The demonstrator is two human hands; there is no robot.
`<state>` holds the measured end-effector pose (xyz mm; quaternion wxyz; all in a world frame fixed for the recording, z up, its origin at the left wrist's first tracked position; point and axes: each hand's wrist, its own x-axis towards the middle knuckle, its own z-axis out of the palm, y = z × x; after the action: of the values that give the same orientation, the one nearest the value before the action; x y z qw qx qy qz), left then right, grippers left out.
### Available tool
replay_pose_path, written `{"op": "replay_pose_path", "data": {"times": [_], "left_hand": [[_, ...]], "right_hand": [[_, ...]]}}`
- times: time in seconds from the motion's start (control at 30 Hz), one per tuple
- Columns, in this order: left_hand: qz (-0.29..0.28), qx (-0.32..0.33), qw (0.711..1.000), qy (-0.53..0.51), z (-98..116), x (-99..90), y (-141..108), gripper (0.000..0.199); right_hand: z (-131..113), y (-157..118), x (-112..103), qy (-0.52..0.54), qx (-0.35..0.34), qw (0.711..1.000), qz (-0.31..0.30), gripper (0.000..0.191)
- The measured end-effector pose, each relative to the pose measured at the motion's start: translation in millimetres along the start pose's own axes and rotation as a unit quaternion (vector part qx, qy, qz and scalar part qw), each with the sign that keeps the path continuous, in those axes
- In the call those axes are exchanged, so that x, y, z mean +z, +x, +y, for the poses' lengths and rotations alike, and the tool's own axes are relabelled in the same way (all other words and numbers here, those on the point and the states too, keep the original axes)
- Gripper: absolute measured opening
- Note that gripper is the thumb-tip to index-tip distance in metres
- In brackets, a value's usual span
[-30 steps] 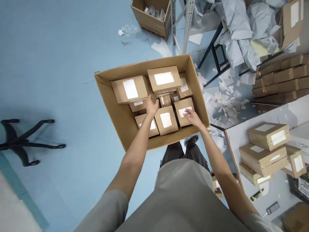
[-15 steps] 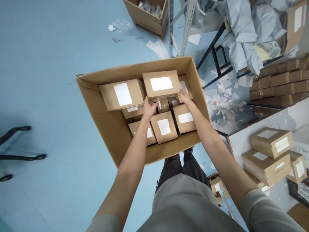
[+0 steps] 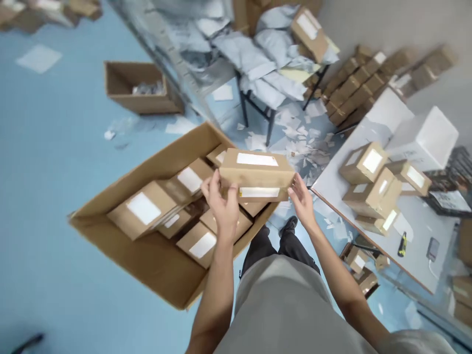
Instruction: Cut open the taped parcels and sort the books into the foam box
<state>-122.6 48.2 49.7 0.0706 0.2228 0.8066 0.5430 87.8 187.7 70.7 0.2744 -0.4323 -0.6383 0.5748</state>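
Observation:
A brown cardboard box (image 3: 254, 176) with a white label on top is held between my two hands, above the right end of a large open carton (image 3: 147, 268). My left hand (image 3: 223, 204) grips the box's left end, thumb on the near side. My right hand (image 3: 302, 199) has its fingers against the right end. A second white label shows just under the held box; I cannot tell whether it belongs to it. Inside the carton lie several smaller labelled boxes, among them one box (image 3: 131, 221) at the left and another box (image 3: 193, 236) near the front.
To the right stands a white table (image 3: 416, 265) with stacked boxes (image 3: 372, 191), a yellow-black cutter (image 3: 402, 244) and a phone-like device (image 3: 432, 249). Grey mailing bags (image 3: 254, 59) pile up beyond. Paper scraps (image 3: 306, 142) litter the floor. An open box (image 3: 140, 105) stands beside the shelf.
One box has risen out of the carton's contents, now in both hands and shifted toward the right. My view has turned rightward, bringing more of the table into sight.

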Motion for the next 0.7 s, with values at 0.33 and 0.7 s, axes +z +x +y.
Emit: {"op": "replay_pose_path", "data": {"times": [0.33,0.7], "left_hand": [[-0.314,0.301,0.889,-0.14,237,191.5,-106,0.051],[-0.533,0.412,0.724,-0.15,385,424.7,-372,0.062]], "right_hand": [[-7,-166,-224,0.084,-0.006,0.9,0.428,0.08],[66,-273,-439,0.149,0.063,0.768,0.62,0.096]]}}
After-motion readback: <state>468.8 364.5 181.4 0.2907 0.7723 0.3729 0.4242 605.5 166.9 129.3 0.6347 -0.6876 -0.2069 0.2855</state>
